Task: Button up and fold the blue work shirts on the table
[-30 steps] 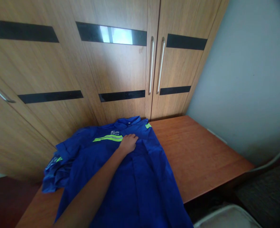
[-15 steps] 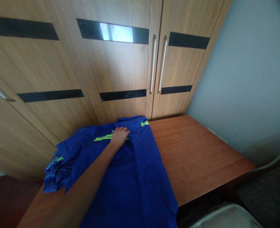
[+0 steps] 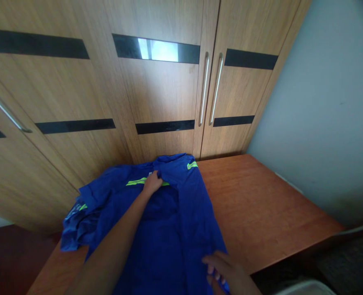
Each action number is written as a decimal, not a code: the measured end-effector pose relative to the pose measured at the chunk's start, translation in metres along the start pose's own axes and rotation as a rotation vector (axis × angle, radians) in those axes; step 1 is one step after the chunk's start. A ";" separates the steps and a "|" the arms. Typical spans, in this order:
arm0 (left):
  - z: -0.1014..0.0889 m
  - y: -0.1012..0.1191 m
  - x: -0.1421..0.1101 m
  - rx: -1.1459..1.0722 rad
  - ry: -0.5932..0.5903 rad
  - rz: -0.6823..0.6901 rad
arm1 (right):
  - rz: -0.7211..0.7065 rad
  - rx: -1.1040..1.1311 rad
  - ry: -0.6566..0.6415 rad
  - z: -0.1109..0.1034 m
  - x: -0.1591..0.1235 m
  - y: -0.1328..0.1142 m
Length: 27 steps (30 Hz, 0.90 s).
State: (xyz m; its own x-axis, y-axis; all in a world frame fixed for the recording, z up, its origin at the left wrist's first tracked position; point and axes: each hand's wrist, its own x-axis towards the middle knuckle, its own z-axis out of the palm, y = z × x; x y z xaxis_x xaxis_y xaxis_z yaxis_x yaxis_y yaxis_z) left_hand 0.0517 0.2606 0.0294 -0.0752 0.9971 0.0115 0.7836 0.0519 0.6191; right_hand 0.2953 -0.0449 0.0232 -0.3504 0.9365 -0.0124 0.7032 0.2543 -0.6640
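Note:
A blue work jacket [image 3: 165,237] with yellow-green reflective stripes lies spread on the reddish wooden surface, its collar toward the cabinet. My left hand [image 3: 153,183] is closed on the jacket's upper front, by the chest stripe and a small white print. At the lower right, my right hand [image 3: 227,270] is over the jacket's right-side sleeve, thumb and bent fingers apart; whether it touches the cloth I cannot tell. Bunched blue cloth [image 3: 79,229] with a white print and a yellow-green patch lies at the jacket's left.
A wooden cabinet [image 3: 165,90] with black strips and metal handles stands right behind the jacket. To the right, the reddish wooden surface [image 3: 255,200] meets a pale wall [image 3: 329,110]. Dark and light items sit past its front edge at the lower right.
My right hand has come into view at the lower right, over the sleeve. My left hand stays at the jacket's chest, its fingers now more tucked into the cloth. The view has shifted slightly.

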 end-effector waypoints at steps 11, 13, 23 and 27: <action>0.025 0.001 -0.003 -0.370 -0.107 -0.115 | 0.095 -0.094 0.211 -0.003 0.097 -0.009; 0.028 -0.002 -0.004 -0.318 -0.099 -0.085 | 0.112 -0.147 0.184 0.003 0.103 -0.006; 0.022 -0.004 0.010 0.049 0.037 0.075 | 0.111 -0.175 0.180 0.012 0.103 0.002; 0.013 0.004 -0.002 0.234 0.090 0.192 | 0.100 -0.174 0.182 0.011 0.104 0.002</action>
State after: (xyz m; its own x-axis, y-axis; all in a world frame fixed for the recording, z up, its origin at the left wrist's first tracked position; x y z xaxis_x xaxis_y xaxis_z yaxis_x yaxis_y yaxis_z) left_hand 0.0632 0.2593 0.0217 0.0420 0.9815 0.1866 0.9085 -0.1153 0.4017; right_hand 0.2534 0.0504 0.0120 -0.1681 0.9830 0.0733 0.8302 0.1813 -0.5272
